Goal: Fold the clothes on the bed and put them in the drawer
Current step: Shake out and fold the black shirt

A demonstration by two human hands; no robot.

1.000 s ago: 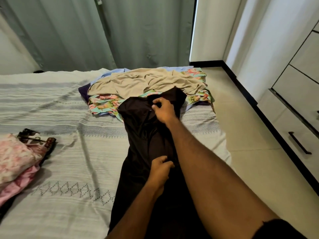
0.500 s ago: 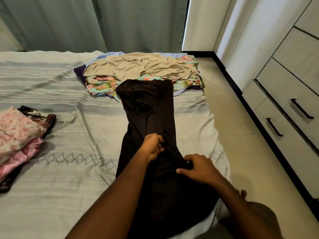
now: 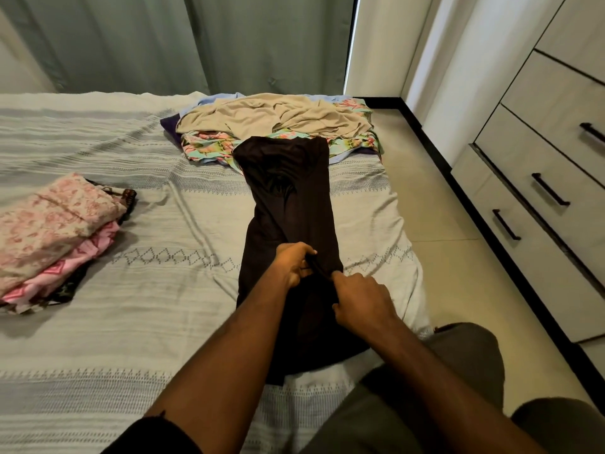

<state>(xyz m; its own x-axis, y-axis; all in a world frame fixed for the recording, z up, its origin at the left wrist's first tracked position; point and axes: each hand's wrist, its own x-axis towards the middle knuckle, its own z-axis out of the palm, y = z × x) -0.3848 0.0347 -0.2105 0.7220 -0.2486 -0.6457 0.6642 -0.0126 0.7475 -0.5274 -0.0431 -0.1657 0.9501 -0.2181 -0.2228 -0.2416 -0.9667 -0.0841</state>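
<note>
Dim warm light, soft shadows, wide-angle edge distortion

No text, label, brand, number or sign can be read anywhere here.

A matt, dark cloth garment (image 3: 291, 198) is lying on a woven, textured bedspread (image 3: 131, 306); glossy floor tiles (image 3: 435, 217) are reflecting light.

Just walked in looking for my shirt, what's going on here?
A person is folding laundry on the bed. Both hands, left hand and right hand, grip a long dark brown garment laid lengthwise on the pale striped bedspread. An unfolded heap topped by beige cloth waits beyond; a folded pink stack sits left.
</note>
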